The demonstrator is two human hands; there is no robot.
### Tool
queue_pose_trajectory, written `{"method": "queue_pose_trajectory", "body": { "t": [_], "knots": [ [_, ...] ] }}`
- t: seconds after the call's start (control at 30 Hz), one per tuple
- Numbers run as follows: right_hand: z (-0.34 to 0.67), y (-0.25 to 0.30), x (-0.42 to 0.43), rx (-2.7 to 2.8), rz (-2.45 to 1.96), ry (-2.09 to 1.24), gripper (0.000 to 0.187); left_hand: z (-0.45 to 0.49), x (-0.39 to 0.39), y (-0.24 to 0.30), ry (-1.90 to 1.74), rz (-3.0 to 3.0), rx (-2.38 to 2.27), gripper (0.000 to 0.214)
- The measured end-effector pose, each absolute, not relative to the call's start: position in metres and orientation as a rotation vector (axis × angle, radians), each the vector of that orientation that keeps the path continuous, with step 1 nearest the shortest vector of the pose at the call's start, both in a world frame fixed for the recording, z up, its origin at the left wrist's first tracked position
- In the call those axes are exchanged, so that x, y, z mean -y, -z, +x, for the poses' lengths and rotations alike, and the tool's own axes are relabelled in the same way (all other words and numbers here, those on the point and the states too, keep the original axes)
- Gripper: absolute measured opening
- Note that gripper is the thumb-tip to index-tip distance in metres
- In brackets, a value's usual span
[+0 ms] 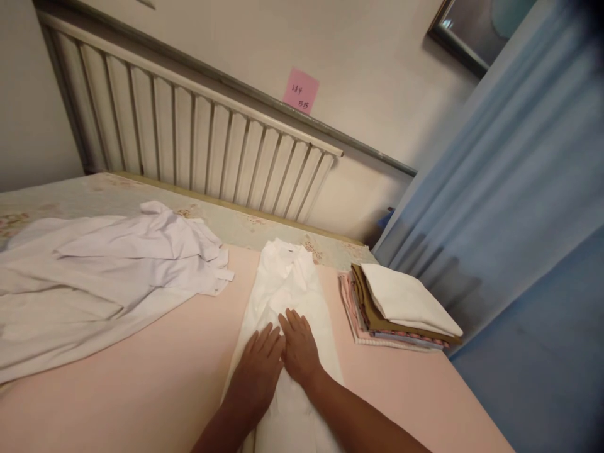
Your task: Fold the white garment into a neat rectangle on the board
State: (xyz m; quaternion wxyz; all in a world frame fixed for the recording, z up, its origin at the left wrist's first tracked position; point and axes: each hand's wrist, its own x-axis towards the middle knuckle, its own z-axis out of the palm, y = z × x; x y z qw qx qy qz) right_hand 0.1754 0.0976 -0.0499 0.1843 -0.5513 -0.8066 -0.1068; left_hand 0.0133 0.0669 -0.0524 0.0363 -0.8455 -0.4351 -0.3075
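Observation:
A white collared shirt [290,277] lies in a long narrow folded strip on the pink cloth, its collar toward the wall. My left hand [259,365] rests flat on the shirt's left half, fingers stretched out. Beside it, nearly touching, my right hand [298,346] lies palm down on the middle of the shirt, fingers extended. Neither hand grips the fabric. Both forearms reach in from the bottom and cover part of the shirt's lower end.
Loose white garments [123,258] lie heaped at the left. A stack of folded clothes [406,302] sits at the right near a blue curtain [509,163]. Behind the bed are a radiator [202,132] and a pink note [301,91] on the wall. The pink cloth [155,384] covers the bed.

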Motion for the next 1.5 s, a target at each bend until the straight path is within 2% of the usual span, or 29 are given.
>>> {"method": "queue_pose_trajectory", "body": {
  "t": [0.2, 0.5, 0.67, 0.93, 1.5],
  "knots": [
    [0.174, 0.054, -0.101, 2.218, -1.569, 0.288, 0.045, 0.011, -0.068, 0.074, 0.729, -2.558, 1.611, 0.046],
    [0.161, 0.038, -0.104, 2.172, -1.534, 0.216, 0.039, 0.014, -0.064, 0.068, 0.73, -2.537, 1.669, 0.045],
    [0.143, 0.035, -0.12, 2.284, -1.44, 0.192, 0.041, 0.013, -0.062, 0.066, 0.673, -2.55, 1.698, 0.053],
    [0.153, 0.059, -0.152, 2.244, -1.547, 0.286, 0.046, 0.008, -0.061, 0.076, 0.677, -2.512, 1.625, 0.05],
    [0.162, 0.042, -0.175, 2.231, -1.657, 0.236, 0.052, 0.007, -0.06, 0.063, 0.546, -2.652, 1.717, 0.052]
  ]
}}
